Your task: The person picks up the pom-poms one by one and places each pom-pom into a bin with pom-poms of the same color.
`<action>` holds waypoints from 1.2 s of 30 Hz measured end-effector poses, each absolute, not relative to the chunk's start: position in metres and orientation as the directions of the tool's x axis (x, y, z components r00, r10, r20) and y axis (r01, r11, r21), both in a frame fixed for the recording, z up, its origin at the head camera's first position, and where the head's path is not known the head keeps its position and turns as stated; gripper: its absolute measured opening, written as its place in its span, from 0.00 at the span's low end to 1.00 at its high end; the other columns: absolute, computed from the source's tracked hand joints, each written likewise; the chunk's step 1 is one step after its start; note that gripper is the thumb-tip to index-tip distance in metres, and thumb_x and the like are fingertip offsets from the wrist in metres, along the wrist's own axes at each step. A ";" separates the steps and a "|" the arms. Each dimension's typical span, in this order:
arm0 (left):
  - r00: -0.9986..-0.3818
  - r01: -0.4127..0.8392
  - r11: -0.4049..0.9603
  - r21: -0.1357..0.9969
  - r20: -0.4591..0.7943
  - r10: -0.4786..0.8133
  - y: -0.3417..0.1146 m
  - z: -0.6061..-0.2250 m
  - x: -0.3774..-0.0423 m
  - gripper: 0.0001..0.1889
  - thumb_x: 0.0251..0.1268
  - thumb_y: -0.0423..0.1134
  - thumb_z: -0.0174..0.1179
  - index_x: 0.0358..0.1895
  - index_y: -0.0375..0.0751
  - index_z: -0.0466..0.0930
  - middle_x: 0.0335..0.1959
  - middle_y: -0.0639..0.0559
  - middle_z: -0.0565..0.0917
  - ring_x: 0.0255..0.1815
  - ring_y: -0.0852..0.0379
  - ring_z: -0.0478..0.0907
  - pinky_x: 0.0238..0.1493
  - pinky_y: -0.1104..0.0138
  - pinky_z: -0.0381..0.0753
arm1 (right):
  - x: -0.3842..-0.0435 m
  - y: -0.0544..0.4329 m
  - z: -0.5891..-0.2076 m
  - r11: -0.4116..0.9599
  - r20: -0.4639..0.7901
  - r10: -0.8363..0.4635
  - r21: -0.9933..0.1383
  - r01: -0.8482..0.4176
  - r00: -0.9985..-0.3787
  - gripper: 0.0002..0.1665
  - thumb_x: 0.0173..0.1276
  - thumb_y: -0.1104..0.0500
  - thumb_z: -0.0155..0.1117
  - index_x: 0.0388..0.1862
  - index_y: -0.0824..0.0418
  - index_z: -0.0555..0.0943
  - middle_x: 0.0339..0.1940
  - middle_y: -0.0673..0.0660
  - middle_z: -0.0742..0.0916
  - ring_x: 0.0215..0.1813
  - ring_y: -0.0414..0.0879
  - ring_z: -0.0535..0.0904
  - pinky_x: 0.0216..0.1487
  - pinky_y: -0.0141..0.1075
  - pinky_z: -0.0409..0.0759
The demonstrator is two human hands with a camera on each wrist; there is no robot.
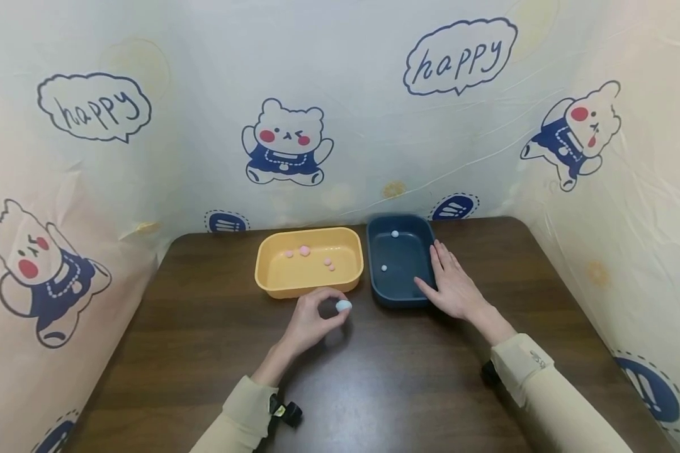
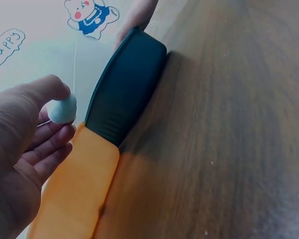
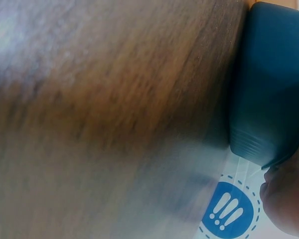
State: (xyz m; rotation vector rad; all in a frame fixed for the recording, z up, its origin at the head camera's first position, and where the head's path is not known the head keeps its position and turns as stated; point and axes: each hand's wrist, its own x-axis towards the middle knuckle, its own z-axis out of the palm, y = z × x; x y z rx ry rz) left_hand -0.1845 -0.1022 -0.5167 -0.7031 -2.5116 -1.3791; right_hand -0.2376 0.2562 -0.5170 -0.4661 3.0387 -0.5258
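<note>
My left hand [image 1: 310, 322] pinches a pale blue ball [image 1: 343, 306] between thumb and index finger, in front of the yellow tray [image 1: 286, 274]. In the left wrist view the ball [image 2: 63, 110] looks soft and round, with the other fingers loosely bent below it. Several small pink balls [image 1: 305, 250] lie inside the yellow tray. Two little pale balls, one far back [image 1: 395, 233] and one nearer [image 1: 383, 268], sit in the dark blue tray [image 1: 399, 303]. My right hand [image 1: 458, 292] rests on that tray's right rim, fingers extended along it and thumb reaching over the inside.
Both trays stand side by side at the back of a brown wooden table [image 1: 204, 352]. A printed cloth [image 1: 362, 138] with bears and lettering hangs behind and along both sides. A black strap device [image 1: 286, 412] is on the left wrist.
</note>
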 end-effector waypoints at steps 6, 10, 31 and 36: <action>-0.861 0.503 0.442 0.743 0.387 0.330 -0.098 -0.511 -0.191 0.10 0.64 0.33 0.79 0.47 0.40 0.91 0.44 0.49 0.94 0.48 0.54 0.89 0.58 0.43 0.90 | -0.241 0.256 -0.515 0.901 0.018 -0.295 -0.326 -0.285 -0.955 0.58 0.87 0.33 0.49 0.91 0.72 0.42 0.94 0.71 0.46 0.94 0.69 0.45 0.94 0.64 0.48; -0.857 0.509 0.437 0.742 0.393 0.332 -0.094 -0.510 -0.193 0.11 0.64 0.33 0.79 0.48 0.40 0.91 0.45 0.48 0.94 0.49 0.51 0.90 0.60 0.42 0.90 | -0.242 0.256 -0.514 0.897 0.025 -0.295 -0.336 -0.286 -0.955 0.58 0.86 0.32 0.49 0.91 0.71 0.41 0.94 0.70 0.46 0.94 0.69 0.44 0.94 0.64 0.47; -0.875 0.457 0.351 0.817 0.341 0.344 -0.066 -0.502 -0.213 0.11 0.68 0.34 0.77 0.51 0.39 0.91 0.48 0.45 0.93 0.50 0.49 0.88 0.60 0.41 0.92 | -0.240 0.257 -0.516 0.899 0.012 -0.292 -0.337 -0.279 -0.956 0.58 0.86 0.33 0.49 0.91 0.72 0.42 0.94 0.71 0.46 0.94 0.68 0.44 0.94 0.64 0.47; -0.867 0.470 0.339 0.815 0.354 0.351 -0.060 -0.500 -0.216 0.10 0.69 0.34 0.77 0.50 0.39 0.91 0.49 0.43 0.93 0.50 0.47 0.87 0.61 0.40 0.91 | -0.240 0.256 -0.515 0.900 0.014 -0.292 -0.335 -0.280 -0.956 0.58 0.86 0.33 0.49 0.91 0.72 0.42 0.94 0.71 0.46 0.94 0.69 0.44 0.94 0.64 0.47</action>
